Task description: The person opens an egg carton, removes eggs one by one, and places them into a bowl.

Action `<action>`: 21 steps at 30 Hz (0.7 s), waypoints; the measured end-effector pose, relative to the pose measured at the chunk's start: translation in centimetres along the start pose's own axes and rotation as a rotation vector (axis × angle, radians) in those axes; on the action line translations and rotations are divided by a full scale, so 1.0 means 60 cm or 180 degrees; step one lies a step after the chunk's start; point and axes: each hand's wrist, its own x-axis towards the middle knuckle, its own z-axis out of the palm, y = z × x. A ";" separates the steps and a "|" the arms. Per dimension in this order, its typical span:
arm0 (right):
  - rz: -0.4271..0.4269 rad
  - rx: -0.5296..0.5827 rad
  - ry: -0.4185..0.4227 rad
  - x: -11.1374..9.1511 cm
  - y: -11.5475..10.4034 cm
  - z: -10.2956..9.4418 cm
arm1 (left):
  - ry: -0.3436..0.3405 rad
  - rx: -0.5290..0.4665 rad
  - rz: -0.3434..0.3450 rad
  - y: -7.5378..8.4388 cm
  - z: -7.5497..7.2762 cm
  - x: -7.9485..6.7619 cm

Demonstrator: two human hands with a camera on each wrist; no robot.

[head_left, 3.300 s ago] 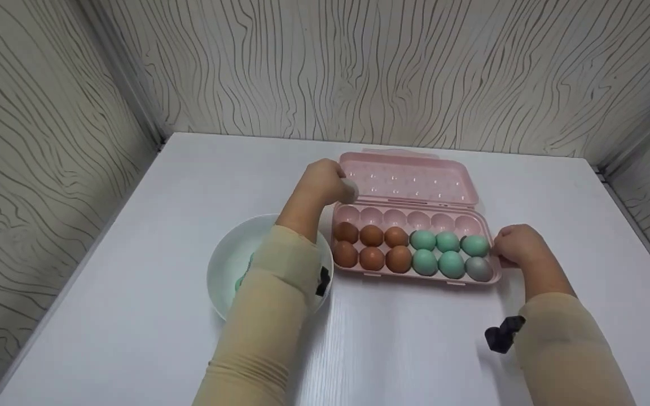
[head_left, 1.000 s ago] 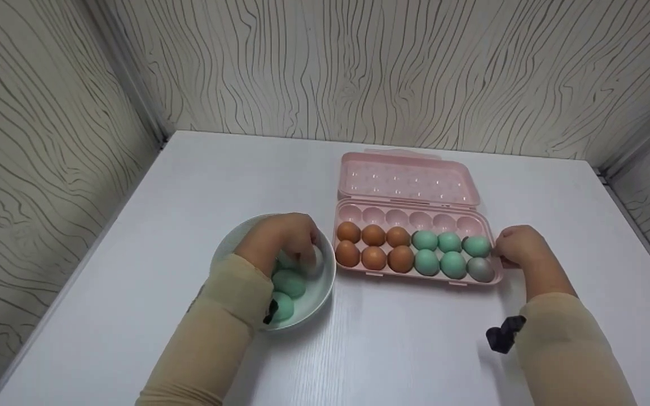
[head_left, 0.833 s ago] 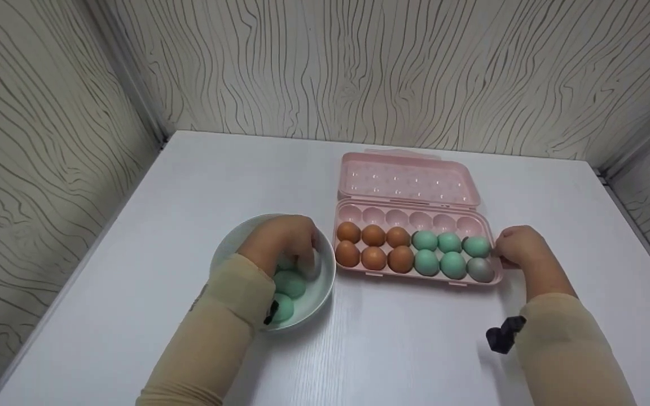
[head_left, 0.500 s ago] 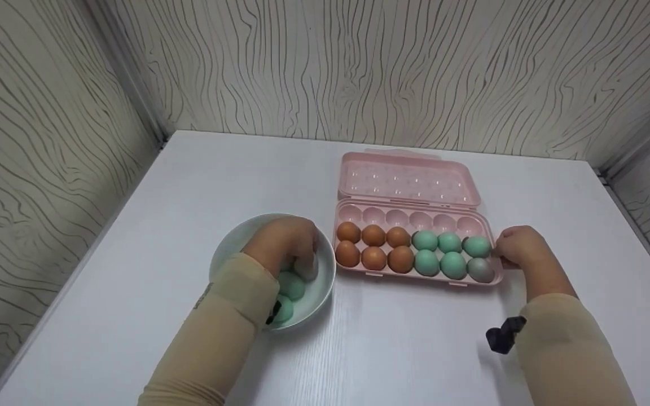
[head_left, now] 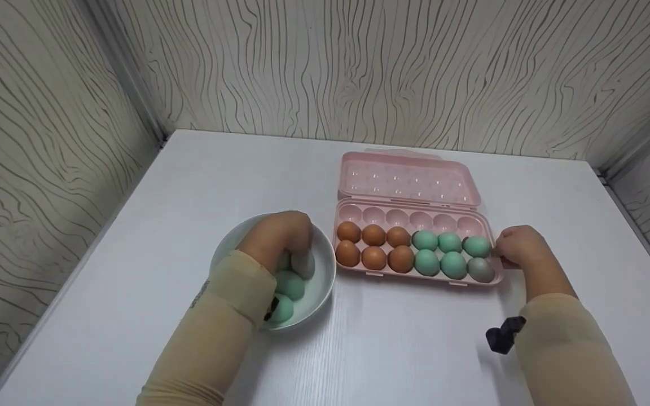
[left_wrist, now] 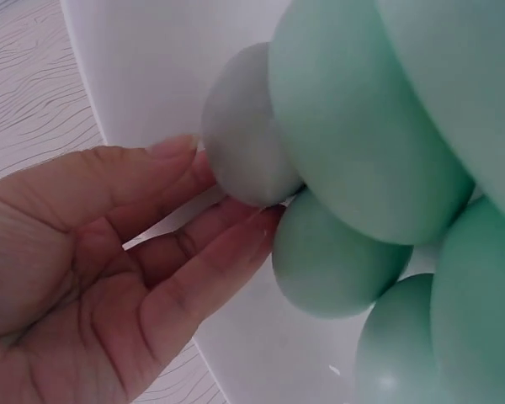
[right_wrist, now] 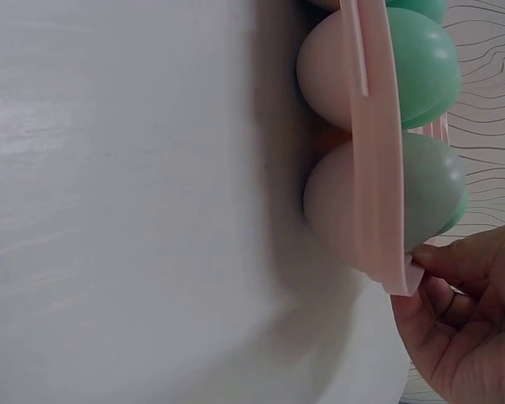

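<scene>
Inside the white bowl (head_left: 325, 293), my left hand (head_left: 282, 237) reaches down among several green eggs (head_left: 289, 285). A grey egg (left_wrist: 240, 126) lies there against the green ones. In the left wrist view, the thumb tip is right at the grey egg's side, and the fairly straight fingers extend to its underside. At the right end of a pink egg carton (head_left: 415, 276), my right hand (head_left: 519, 245) pinches the rim, thumb above and fingers below. The carton's lid (head_left: 409, 180) is folded back. Brown eggs (head_left: 374, 259), green eggs (head_left: 427, 263) and one grey egg (head_left: 481, 270) fill its two front rows.
The carton's back row of cups (head_left: 397, 217) has no eggs. Bowl and carton stand side by side on a white table (head_left: 404, 338), with a wood-patterned wall (head_left: 347, 67) behind. Both forearms wear beige sleeves with black wrist mounts.
My left hand has carried a pale egg from the carton's back left corner into the bowl, then risen slightly with its fingers loosened. The right hand has kept its place at the carton.
</scene>
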 end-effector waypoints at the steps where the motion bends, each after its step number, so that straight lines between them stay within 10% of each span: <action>1: 0.0004 0.0001 -0.0006 0.001 0.000 0.000 | 0.0016 0.0098 0.0050 0.001 -0.002 0.000; 11: -0.0018 0.0010 -0.0021 -0.002 0.003 0.002 | 0.0150 0.0552 0.0480 -0.004 -0.013 -0.003; 21: -0.0157 -0.0263 -0.0109 -0.007 -0.004 -0.003 | 0.0217 0.0321 0.0645 0.004 -0.023 -0.010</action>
